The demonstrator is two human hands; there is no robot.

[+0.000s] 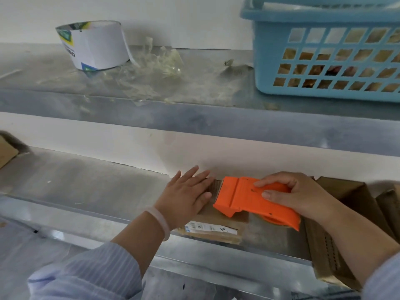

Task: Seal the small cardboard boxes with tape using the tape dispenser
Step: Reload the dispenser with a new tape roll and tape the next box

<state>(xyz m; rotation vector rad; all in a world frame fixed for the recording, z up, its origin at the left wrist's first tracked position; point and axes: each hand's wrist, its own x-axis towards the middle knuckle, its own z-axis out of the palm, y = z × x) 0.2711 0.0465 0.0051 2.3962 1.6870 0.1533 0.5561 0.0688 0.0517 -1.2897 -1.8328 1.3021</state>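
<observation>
A small flat cardboard box (pixel 216 230) with a white label lies on the lower metal shelf (pixel 86 191). My left hand (pixel 186 195) rests flat on its left part, fingers spread toward the wall. My right hand (pixel 298 195) grips an orange tape dispenser (pixel 249 200), whose front blade end sits on the box top just right of my left fingers. Most of the box top is hidden under my hands and the dispenser.
Several more cardboard boxes (pixel 350 204) stand at the right of the lower shelf. On the upper shelf (pixel 194 118) sit a blue plastic basket (pixel 324 53), a white paper ring (pixel 95 44) and crumpled clear tape scraps (pixel 155 61). A cardboard piece (pixel 6 150) lies at far left.
</observation>
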